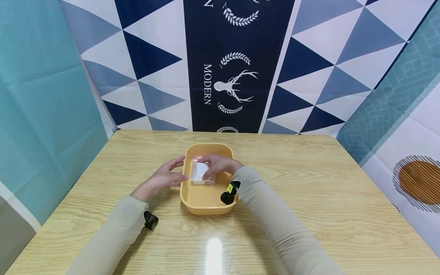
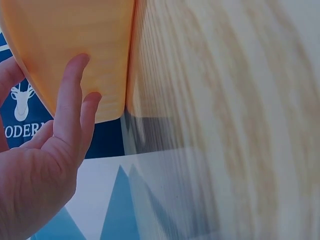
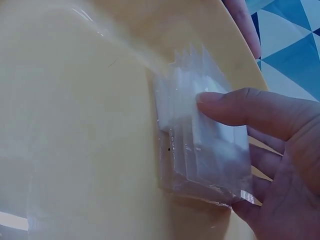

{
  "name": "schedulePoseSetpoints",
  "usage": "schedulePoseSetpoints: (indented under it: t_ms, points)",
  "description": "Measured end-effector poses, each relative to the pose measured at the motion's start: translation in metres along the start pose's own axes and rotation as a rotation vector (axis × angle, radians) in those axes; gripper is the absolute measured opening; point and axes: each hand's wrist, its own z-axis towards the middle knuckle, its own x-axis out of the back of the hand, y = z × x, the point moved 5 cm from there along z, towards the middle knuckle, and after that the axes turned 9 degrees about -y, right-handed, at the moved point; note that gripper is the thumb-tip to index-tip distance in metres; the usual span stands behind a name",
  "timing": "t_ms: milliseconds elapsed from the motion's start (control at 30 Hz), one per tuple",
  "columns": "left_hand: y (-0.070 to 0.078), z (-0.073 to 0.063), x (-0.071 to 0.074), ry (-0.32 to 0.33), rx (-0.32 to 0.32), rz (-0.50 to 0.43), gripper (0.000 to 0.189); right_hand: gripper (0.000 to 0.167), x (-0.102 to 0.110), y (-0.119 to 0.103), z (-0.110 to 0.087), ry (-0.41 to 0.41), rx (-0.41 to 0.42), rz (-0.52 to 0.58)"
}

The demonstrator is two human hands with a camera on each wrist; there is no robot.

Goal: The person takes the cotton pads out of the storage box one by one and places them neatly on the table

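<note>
A yellow plastic basin (image 1: 201, 198) stands on the wooden table. Inside it, a stack of clear plastic packets (image 3: 182, 132) with white contents leans near the wall. My right hand (image 1: 220, 164) reaches into the basin and grips the stack, its thumb (image 3: 222, 107) on the front face and the other fingers behind. At the basin's left side is my left hand (image 1: 162, 179), fingers spread and fairly straight. In the left wrist view, that hand's fingertips (image 2: 80, 61) rest against or very near the basin's outer wall (image 2: 97, 35); contact is hard to tell.
The light wooden tabletop (image 1: 309, 198) extends on both sides of the basin. Behind it hangs a patterned cloth (image 1: 154, 68) with triangles and a deer print. Black wrist cameras (image 1: 150, 220) are strapped to both sleeves; the right one hangs over the basin's near right corner.
</note>
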Motion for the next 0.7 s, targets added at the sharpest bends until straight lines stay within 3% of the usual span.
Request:
schedulePoseSetpoints:
  t_ms: [267, 467, 700]
  points:
    - [0.000, 0.000, -0.001, -0.013, -0.008, -0.011, 0.080, 0.070, 0.004, -0.004, 0.003, 0.084, 0.081, -0.055]
    - [0.000, 0.000, -0.001, -0.015, -0.008, -0.013, 0.079, 0.063, 0.009, -0.008, 0.003, 0.172, 0.098, -0.098]
    - [-0.001, 0.000, -0.001, -0.001, -0.006, -0.022, 0.079, 0.059, 0.015, -0.012, -0.003, 0.269, 0.109, -0.016]
